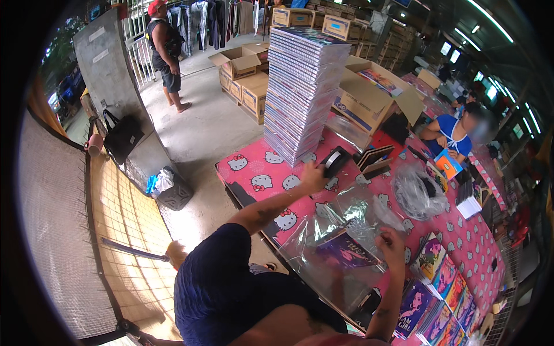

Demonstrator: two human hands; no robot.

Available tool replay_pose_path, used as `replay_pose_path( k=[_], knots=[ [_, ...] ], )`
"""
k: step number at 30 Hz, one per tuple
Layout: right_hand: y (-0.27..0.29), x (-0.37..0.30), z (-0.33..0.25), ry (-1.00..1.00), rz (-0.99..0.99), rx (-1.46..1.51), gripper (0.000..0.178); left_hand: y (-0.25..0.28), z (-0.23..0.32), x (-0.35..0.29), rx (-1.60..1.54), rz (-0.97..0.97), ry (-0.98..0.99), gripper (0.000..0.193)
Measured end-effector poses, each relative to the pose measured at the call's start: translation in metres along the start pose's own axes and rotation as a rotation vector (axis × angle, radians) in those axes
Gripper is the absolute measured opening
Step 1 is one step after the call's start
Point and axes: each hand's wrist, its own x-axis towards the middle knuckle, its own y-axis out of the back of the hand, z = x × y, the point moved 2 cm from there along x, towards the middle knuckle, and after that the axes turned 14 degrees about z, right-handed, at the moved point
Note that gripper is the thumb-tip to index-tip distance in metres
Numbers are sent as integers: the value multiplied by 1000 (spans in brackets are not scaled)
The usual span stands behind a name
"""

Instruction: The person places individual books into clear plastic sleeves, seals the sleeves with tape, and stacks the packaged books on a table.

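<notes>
My left hand (313, 176) reaches over the table to a black tape dispenser (336, 162) beside the tall stack of notebooks (300, 92). Its fingers are closed at the dispenser's near side; what they pinch, if anything, is too small to make out. A clear plastic bag (306, 239) lies spread in front of me, and a purple notebook (346, 249) shows through it. At the bag's right edge is my right hand (392, 245), its fingers curled. Whether they grip the plastic is unclear.
Colourful notebooks (441, 271) stand in piles at the near right. Crumpled clear plastic (418, 190) lies on the pink patterned tablecloth (254, 167). Open cardboard boxes (366, 101) sit beyond. A person in blue (453, 135) handles a notebook across the table; another person (164, 52) stands at the far left.
</notes>
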Motion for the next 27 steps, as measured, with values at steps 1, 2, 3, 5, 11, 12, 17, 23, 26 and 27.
replay_pose_path(
  k=[1,2,3,5,11,12,17,23,26,27],
  knots=[
    [-1,1,5,18,7,-19,34,-23,-43,5,-52,-69,78,58],
    [-3,5,6,42,8,-37,33,-32,-73,12,-232,-203,73,66],
    [-3,5,7,20,11,-38,33,-31,-70,14,-279,-226,79,62],
    [2,-5,2,-40,23,-48,32,-22,-55,19,-380,-289,92,54],
    [-1,2,-7,-64,-29,-19,37,-46,-66,22,-544,-12,281,16],
    [0,0,-5,-80,-23,-23,37,-38,-52,7,-357,250,108,16],
    [2,-3,-3,-115,-3,-18,38,-36,-61,-42,-1160,-125,996,21],
    [1,0,0,-124,-14,48,32,23,-62,9,277,-325,-3,10],
    [0,1,5,-129,-18,36,30,56,17,5,75,-345,-376,12],
    [2,0,9,-117,-11,17,29,65,42,2,-119,-376,-529,12]
  ],
)
